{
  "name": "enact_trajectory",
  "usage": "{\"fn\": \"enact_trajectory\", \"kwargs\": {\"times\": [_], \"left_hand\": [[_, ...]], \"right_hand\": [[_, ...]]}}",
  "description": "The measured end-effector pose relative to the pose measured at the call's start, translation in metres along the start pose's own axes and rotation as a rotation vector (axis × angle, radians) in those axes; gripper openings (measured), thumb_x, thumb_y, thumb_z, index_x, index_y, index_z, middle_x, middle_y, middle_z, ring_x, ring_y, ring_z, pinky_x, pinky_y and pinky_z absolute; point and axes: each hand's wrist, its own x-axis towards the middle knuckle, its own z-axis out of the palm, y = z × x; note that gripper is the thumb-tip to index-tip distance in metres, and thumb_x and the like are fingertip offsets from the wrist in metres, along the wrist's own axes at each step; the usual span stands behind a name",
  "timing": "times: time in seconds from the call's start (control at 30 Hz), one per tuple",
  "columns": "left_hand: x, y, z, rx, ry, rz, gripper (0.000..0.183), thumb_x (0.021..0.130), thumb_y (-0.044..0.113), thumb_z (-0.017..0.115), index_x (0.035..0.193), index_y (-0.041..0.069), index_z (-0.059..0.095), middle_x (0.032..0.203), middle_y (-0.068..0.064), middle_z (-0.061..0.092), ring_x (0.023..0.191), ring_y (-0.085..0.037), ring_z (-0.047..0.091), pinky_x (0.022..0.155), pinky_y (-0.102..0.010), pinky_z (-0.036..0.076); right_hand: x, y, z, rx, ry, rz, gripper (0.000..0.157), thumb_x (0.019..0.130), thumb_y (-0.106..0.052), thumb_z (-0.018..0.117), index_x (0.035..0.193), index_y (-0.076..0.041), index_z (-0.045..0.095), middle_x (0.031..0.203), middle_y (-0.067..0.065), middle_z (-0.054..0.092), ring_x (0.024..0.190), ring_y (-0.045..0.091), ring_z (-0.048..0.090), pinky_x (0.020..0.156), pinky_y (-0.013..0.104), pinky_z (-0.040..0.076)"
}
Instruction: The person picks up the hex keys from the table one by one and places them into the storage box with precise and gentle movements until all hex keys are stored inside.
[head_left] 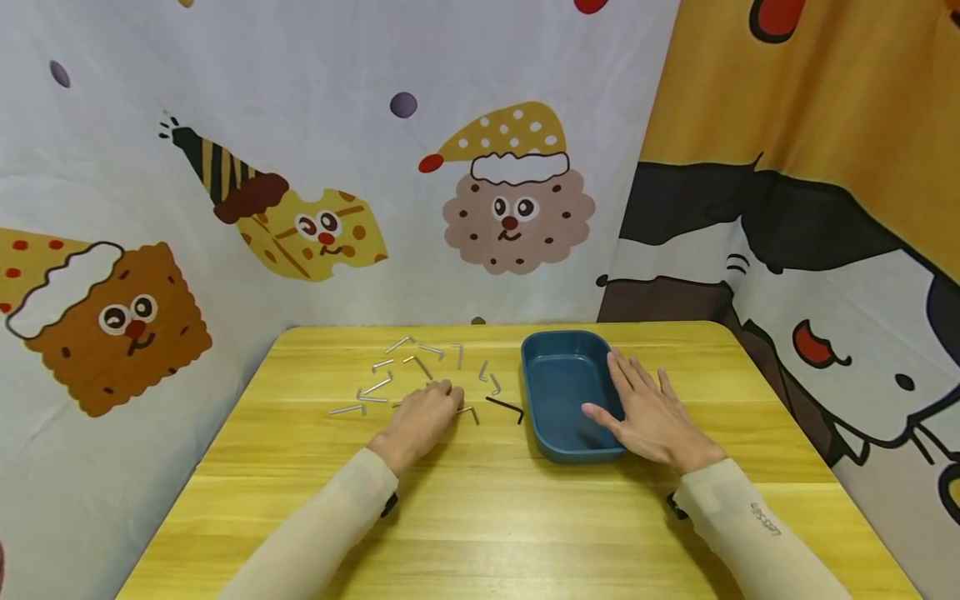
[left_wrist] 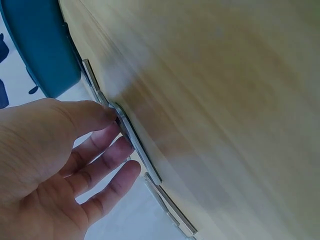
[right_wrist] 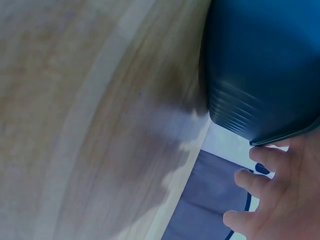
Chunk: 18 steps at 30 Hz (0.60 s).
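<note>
Here, then, is your holding: one left hand (head_left: pixel 423 417), thumb and fingertips pinching a silver hex key (left_wrist: pixel 136 142) low at the surface (head_left: pixel 510 517). Item, left of that hand: silver L-shaped keys, among them a long-armed key (head_left: pixel 345 409), nearest your side. Item, beyond its knuckles: further L-shaped keys, including an upright-lying key (head_left: pixel 461 356), its long arm pointing toward you. Item, just right of its fingers: a bent key (head_left: pixel 468 409), partly covered by your hand. Item, farther right, between your two hands: one black hex key (head_left: pixel 505 404), lying near the tray wall.

One right hand (head_left: pixel 648 417), fingers extended and thumb spread wide, touching the right side of a blue-green tray (head_left: pixel 566 400); your thumb reaches in over the rim. The tray sits directly left of this hand, its inside bare. Behind both hands: a hanging cloth (head_left: pixel 337 67) printed with cartoon biscuits and cheese.
</note>
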Motion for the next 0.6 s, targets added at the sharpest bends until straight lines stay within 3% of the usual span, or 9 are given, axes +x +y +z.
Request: {"fn": "enact_trajectory", "kwargs": {"times": [0.27,0.6], "left_hand": [[0.0011,-0.0005,0.0000,-0.003,-0.008,0.004,0.022,0.113,0.004,0.075,0.135,0.003,0.078,0.121,-0.014,0.076,0.106,-0.028,0.076,0.088,-0.038,0.071],[-0.0005,-0.0012,-0.0012,-0.062,-0.015,-0.006,0.020,0.113,0.001,0.073,0.133,0.002,0.076,0.118,-0.014,0.071,0.101,-0.024,0.072,0.082,-0.034,0.068]], "right_hand": [[0.0010,-0.0008,-0.0020,0.005,0.001,-0.001,0.111,0.114,-0.079,0.051,0.187,-0.004,0.015,0.196,0.022,0.015,0.180,0.056,0.019,0.140,0.087,0.006],[0.0002,-0.0016,-0.0026,0.002,0.002,-0.002,0.110,0.114,-0.078,0.052,0.186,-0.004,0.016,0.196,0.022,0.016,0.180,0.056,0.017,0.140,0.087,0.007]]}}
